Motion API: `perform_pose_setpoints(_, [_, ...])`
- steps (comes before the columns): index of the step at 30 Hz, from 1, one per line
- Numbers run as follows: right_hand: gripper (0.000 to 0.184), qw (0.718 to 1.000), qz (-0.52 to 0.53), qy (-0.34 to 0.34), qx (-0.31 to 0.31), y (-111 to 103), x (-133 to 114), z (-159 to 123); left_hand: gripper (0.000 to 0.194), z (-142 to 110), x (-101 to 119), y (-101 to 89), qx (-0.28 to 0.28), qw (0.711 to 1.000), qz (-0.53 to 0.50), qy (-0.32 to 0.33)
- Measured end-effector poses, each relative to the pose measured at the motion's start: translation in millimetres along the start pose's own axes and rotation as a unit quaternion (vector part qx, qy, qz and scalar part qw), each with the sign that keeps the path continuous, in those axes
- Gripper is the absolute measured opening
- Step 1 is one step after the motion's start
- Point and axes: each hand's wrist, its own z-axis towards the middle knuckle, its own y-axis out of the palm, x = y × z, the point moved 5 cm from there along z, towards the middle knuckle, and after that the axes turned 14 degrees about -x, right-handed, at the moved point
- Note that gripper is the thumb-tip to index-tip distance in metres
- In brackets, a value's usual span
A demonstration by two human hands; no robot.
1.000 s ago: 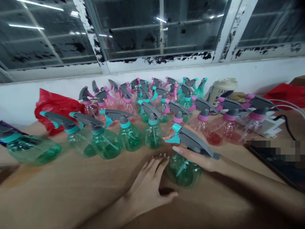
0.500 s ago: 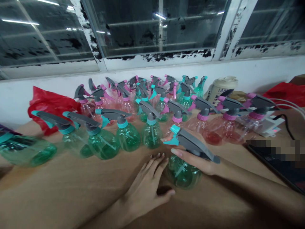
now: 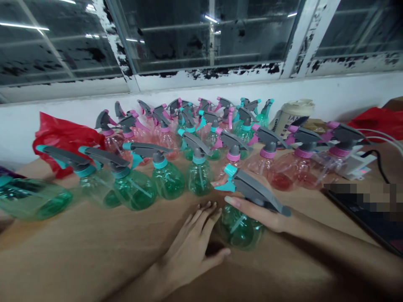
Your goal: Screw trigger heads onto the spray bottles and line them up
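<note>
For steady handling, the left hand [image 3: 189,251] is best left flat and palm down on the table [image 3: 88,256], its open fingers spread beside the nearest green bottle [image 3: 241,233]. The right hand [image 3: 267,216], reaching in from the right, grips the neck, ideally lightly, below the spray head [image 3: 258,191].

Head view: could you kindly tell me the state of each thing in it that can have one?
Front bottle, upright, part-filled.
Right hand, closed around its neck.
Left hand, open, palm down on the table.
Other bottles, spray heads fitted.
Cup, lidded.
Left red bag, crumpled.
White box, red light on.
</note>
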Motion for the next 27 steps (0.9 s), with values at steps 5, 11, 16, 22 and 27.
perform_pose_setpoints(5, [0.017, 1.0, -0.004, 0.001, 0.009, -0.3, -0.1, 0.1, 0.064, 1.2, 2.4, -2.3, -0.004, 1.0, 0.023, 0.002])
perform_pose_setpoints(11, [0.015, 1.0, -0.003, -0.02, 0.017, 0.0, 1.4, 0.1, 0.064, 1.8, 2.9, -0.6, -0.017, 0.999, 0.051, -0.008])
perform_pose_setpoints(16, [0.014, 1.0, -0.006, -0.011, 0.01, 0.0, 3.5, 0.1, 0.065, 1.2, 1.3, 2.6, -0.022, 0.998, 0.058, -0.009])
perform_pose_setpoints(22, [0.009, 0.999, -0.019, -0.023, 0.021, 0.0, 1.3, -0.4, 0.064, 1.0, 1.5, 2.0, -0.021, 0.998, 0.062, -0.009])
perform_pose_setpoints(27, [0.011, 0.999, -0.033, -0.023, 0.029, 0.6, -1.2, -0.2, 0.063, 0.6, 1.3, 2.5, -0.022, 0.998, 0.062, -0.01])
